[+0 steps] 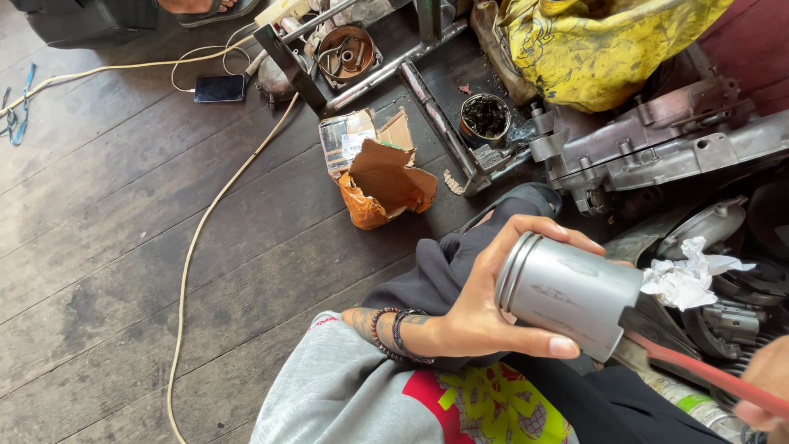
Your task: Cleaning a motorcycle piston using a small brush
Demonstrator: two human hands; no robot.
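My left hand (485,316) grips a grey metal piston (567,294), its ringed crown pointing left and its open skirt toward the right. Bead bracelets circle that wrist. A crumpled white tissue (689,275) sits at the piston's skirt end. My right hand (768,386) shows only at the lower right corner, holding a red-handled tool (707,374) whose dark tip reaches into the piston's skirt.
An engine casing (657,140) lies at upper right under a yellow bag (600,41). A torn orange carton (382,177), a grease pot (485,117), a metal frame (370,78), a phone (219,88) and a long cable (193,247) lie on the dark plank floor (123,247).
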